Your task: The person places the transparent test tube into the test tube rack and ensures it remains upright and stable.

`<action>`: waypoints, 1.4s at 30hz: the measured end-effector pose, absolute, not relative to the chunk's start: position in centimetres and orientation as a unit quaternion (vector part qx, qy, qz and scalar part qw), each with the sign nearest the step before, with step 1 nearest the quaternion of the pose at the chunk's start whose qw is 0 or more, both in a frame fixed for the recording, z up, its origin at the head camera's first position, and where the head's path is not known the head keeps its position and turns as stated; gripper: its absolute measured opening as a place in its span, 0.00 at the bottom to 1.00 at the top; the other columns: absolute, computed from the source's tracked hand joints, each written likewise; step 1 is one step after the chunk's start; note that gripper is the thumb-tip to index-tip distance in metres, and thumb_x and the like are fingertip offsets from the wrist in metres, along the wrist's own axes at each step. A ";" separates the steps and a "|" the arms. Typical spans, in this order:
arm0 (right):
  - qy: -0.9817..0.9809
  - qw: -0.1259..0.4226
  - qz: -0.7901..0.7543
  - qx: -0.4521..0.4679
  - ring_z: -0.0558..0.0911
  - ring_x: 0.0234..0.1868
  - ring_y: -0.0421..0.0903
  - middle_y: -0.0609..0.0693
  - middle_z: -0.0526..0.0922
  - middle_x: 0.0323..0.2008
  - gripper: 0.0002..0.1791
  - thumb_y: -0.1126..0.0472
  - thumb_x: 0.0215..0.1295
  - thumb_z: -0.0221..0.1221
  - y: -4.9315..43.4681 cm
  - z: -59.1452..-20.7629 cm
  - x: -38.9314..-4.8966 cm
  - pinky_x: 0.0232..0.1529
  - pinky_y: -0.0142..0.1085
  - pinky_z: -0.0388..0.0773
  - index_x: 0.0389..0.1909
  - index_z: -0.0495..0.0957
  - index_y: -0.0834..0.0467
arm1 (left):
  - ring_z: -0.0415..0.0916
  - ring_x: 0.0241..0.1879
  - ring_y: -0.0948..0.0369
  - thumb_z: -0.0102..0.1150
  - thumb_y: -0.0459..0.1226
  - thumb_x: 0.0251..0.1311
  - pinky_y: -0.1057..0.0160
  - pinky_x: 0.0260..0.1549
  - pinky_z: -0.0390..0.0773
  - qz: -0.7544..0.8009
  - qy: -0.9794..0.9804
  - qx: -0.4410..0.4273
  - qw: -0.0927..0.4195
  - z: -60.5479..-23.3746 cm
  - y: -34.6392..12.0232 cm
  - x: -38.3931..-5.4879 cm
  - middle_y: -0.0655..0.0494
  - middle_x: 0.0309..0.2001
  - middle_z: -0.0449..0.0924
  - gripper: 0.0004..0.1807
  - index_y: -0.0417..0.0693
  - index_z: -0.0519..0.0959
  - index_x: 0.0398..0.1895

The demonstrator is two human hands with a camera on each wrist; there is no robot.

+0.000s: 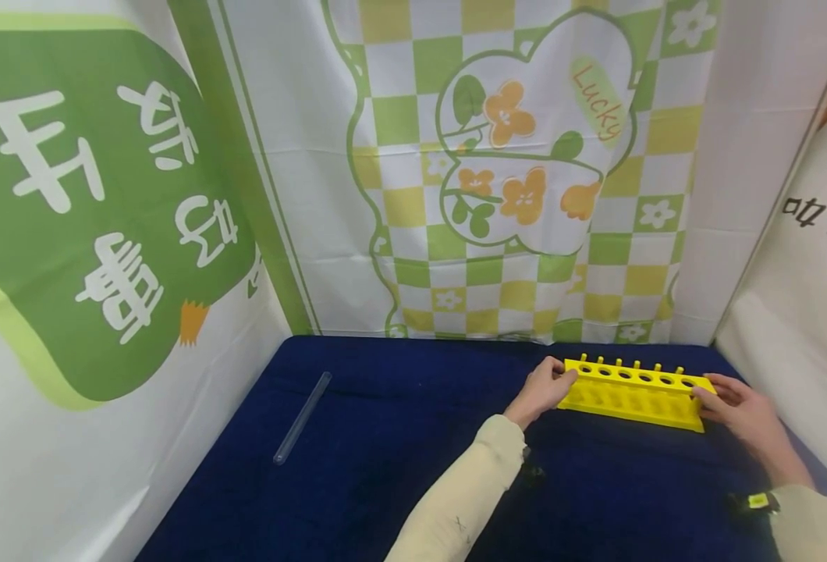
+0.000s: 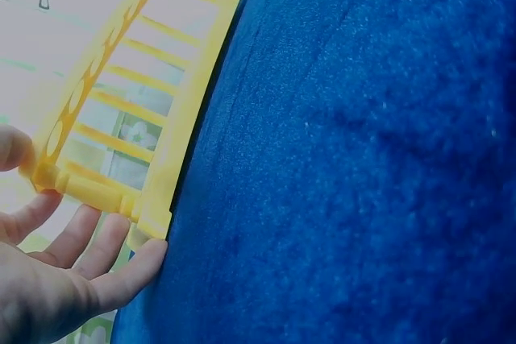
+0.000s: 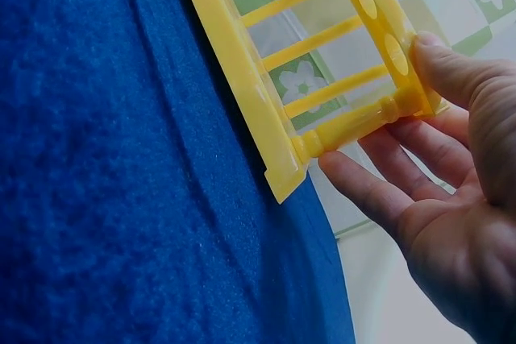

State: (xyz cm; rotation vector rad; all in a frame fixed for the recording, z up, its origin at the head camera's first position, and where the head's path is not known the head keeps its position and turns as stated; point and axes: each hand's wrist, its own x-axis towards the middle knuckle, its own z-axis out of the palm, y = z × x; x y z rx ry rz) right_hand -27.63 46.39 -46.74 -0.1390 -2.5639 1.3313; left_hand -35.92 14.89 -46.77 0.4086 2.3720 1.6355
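Fingers of your left hand (image 1: pixel 541 390) and right hand (image 1: pixel 742 406) grip both ends of the yellow test-tube rack (image 1: pixel 634 396) at the head view's four o'clock; uneven lifting could tip it. Toward seven, the clear test tube (image 1: pixel 303 417) could roll if bumped.

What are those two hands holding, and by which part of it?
A yellow rack, by its ends: the left hand grips its left end, the right hand its right end.
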 end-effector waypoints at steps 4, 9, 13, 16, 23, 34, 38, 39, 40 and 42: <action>-0.878 0.126 0.459 -0.044 0.78 0.33 0.21 0.32 0.77 0.40 0.45 0.43 0.69 0.56 46.2 -46.9 -27.7 0.34 0.30 0.84 0.70 0.57 0.75 | 0.72 0.31 0.61 0.52 0.56 0.68 0.61 0.33 0.75 0.557 0.811 0.134 0.116 -46.8 14.6 -36.0 0.59 0.41 0.74 0.16 0.59 0.71 0.49; -0.886 0.125 0.445 -0.044 0.75 0.33 0.18 0.75 0.71 0.59 0.44 0.43 0.71 0.54 45.9 -47.0 -27.9 0.33 0.29 0.83 0.70 0.56 0.75 | 0.68 0.25 0.59 0.52 0.55 0.68 0.58 0.32 0.75 0.565 0.804 0.141 0.119 -46.9 14.4 -36.1 0.56 0.35 0.73 0.16 0.57 0.71 0.49; -0.886 0.127 0.443 -0.045 0.75 0.33 0.18 0.78 0.67 0.62 0.43 0.43 0.71 0.54 45.7 -46.9 -28.0 0.33 0.29 0.83 0.70 0.55 0.74 | 0.68 0.24 0.59 0.52 0.55 0.68 0.57 0.32 0.75 0.564 0.805 0.143 0.117 -46.8 14.2 -36.0 0.57 0.35 0.73 0.17 0.57 0.71 0.49; -0.889 0.127 0.438 -0.045 0.76 0.33 0.19 0.77 0.68 0.62 0.43 0.43 0.71 0.54 45.6 -46.9 -28.1 0.33 0.29 0.83 0.70 0.56 0.74 | 0.70 0.28 0.60 0.51 0.55 0.68 0.59 0.33 0.75 0.558 0.811 0.134 0.112 -46.7 14.0 -35.8 0.58 0.38 0.74 0.17 0.57 0.71 0.50; -0.889 0.126 0.437 -0.040 0.77 0.33 0.20 0.77 0.68 0.62 0.43 0.43 0.71 0.54 45.2 -46.8 -28.2 0.34 0.30 0.84 0.71 0.56 0.73 | 0.73 0.33 0.61 0.52 0.56 0.68 0.61 0.35 0.76 0.554 0.818 0.120 0.101 -46.7 13.7 -35.6 0.60 0.42 0.75 0.17 0.58 0.72 0.49; -0.892 0.116 0.435 -0.040 0.75 0.32 0.18 0.77 0.68 0.63 0.44 0.42 0.70 0.53 44.8 -46.5 -28.7 0.33 0.28 0.83 0.71 0.56 0.72 | 0.71 0.31 0.61 0.53 0.54 0.68 0.62 0.33 0.74 0.557 0.817 0.113 0.099 -47.0 13.3 -35.8 0.60 0.41 0.74 0.15 0.57 0.72 0.48; -0.894 0.118 0.430 -0.041 0.74 0.32 0.17 0.77 0.69 0.62 0.43 0.41 0.70 0.54 44.7 -46.5 -29.0 0.33 0.26 0.82 0.71 0.57 0.72 | 0.71 0.31 0.61 0.52 0.55 0.69 0.62 0.33 0.74 0.556 0.817 0.118 0.098 -46.9 13.0 -35.7 0.59 0.42 0.74 0.15 0.57 0.71 0.48; -0.894 0.119 0.430 -0.041 0.74 0.32 0.18 0.77 0.69 0.62 0.43 0.41 0.70 0.54 44.6 -46.5 -29.0 0.32 0.26 0.82 0.71 0.57 0.72 | 0.71 0.31 0.61 0.52 0.55 0.69 0.62 0.33 0.74 0.556 0.817 0.118 0.097 -46.8 12.9 -35.6 0.59 0.42 0.75 0.16 0.57 0.71 0.48; -0.894 0.120 0.431 -0.040 0.75 0.32 0.19 0.76 0.70 0.61 0.43 0.42 0.70 0.54 44.6 -46.4 -29.1 0.32 0.26 0.82 0.71 0.57 0.72 | 0.71 0.31 0.61 0.52 0.55 0.69 0.61 0.34 0.74 0.556 0.817 0.119 0.097 -46.8 12.8 -35.6 0.58 0.43 0.75 0.16 0.56 0.71 0.48; -0.892 0.122 0.433 -0.039 0.77 0.32 0.20 0.75 0.71 0.60 0.43 0.42 0.70 0.54 44.4 -46.4 -29.1 0.33 0.27 0.83 0.70 0.58 0.72 | 0.71 0.32 0.61 0.51 0.55 0.69 0.61 0.34 0.75 0.553 0.819 0.118 0.096 -46.8 12.7 -35.6 0.58 0.44 0.75 0.16 0.57 0.71 0.49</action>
